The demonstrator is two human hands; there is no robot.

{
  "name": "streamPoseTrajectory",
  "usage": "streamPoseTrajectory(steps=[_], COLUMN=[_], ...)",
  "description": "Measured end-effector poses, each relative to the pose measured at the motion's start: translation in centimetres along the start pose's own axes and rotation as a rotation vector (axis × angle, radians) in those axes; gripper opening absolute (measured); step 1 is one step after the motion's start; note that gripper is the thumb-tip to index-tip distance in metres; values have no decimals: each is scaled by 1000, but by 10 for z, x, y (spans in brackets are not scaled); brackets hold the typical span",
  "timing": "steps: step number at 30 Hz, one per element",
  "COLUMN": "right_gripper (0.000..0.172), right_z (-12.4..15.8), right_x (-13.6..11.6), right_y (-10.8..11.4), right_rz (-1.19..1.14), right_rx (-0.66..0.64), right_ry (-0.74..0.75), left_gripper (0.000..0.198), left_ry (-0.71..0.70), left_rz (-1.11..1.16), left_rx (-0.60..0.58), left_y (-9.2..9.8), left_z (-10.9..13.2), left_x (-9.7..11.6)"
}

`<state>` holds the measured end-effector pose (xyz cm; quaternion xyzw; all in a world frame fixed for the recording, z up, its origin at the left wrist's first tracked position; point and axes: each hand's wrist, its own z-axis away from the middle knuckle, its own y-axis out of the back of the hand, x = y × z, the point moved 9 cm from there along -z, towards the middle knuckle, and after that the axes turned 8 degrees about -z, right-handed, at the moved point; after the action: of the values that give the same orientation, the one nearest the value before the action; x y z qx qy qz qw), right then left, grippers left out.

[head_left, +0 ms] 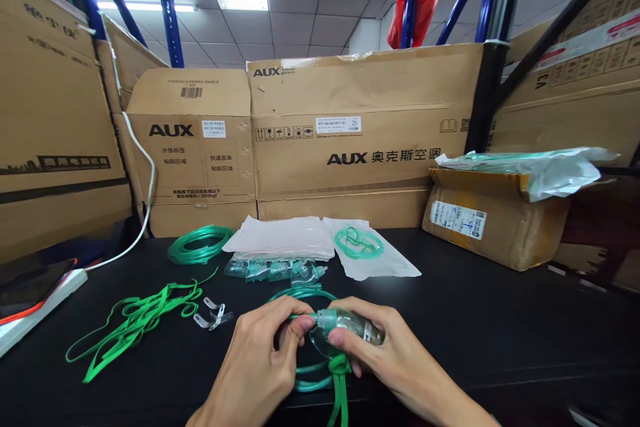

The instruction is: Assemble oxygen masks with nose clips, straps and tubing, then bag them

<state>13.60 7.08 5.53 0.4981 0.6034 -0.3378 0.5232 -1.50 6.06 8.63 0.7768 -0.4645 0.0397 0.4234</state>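
My left hand (265, 347) is closed, thumb and fingers pinching the end of a green plastic tube (314, 383) at a pale green connector (327, 319). My right hand (385, 347) is wrapped round a clear breathing mask (356, 324) that has this connector on it. Whether the tube is seated in the connector cannot be made out behind the fingertips. From the mask hangs a green elastic strap (340, 390), knotted or looped near its top. Coils of the tube lie on the black table around and beneath both hands.
Behind the hands lie several clear masks (280, 271), white sheets (280, 237) and a packet with coiled tubing (359, 243). Left are another tube coil (200, 245), green straps (145, 317) and metal clips (210, 313). A carton (500, 220) stands right; large boxes (365, 140) line the back.
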Motion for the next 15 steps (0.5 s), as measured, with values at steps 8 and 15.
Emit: streamPoseTrajectory(steps=[8, 15], right_gripper=[24, 24], right_z=[2, 2], right_x=[-9, -7], right_y=[1, 6], right_rz=[60, 63], right_rx=[31, 72], right_ry=[85, 116], left_gripper=[22, 33], left_ry=[14, 165], left_rz=[-70, -11], left_rx=[18, -54], left_y=[1, -4], left_z=[0, 0], left_x=[-2, -14])
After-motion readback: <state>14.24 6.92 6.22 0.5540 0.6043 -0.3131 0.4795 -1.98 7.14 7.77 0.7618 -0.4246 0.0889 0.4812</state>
